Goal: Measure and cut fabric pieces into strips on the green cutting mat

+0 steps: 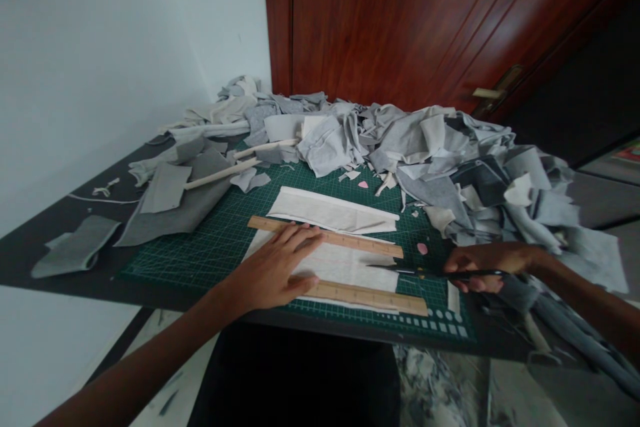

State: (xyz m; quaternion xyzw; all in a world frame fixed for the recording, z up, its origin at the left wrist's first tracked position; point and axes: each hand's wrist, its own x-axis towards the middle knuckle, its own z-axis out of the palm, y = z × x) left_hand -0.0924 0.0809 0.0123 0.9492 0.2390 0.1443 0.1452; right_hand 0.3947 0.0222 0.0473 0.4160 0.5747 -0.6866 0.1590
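Observation:
My left hand point(280, 263) lies flat with fingers spread, pressing on a wooden ruler point(360, 242) and the pale cloth point(345, 265) below it. Its thumb reaches to a second wooden ruler point(370, 295) nearer the table's front edge. In my right hand point(475, 268) is a pair of dark-handled scissors point(407, 271), their blades at the right end of the cloth between the two rulers. Another pale cloth strip point(333, 209) with a folded upper edge lies just beyond the far ruler. All of these rest on a green cutting mat point(200, 267).
Heaped grey and white fabric scraps point(415, 133) line the back and right of the dark table point(20, 247). Grey cloth pieces point(200, 213) lie at the left. Small pink chalk pieces point(423, 249) sit on the mat. Behind stands a brown wooden door point(370, 20).

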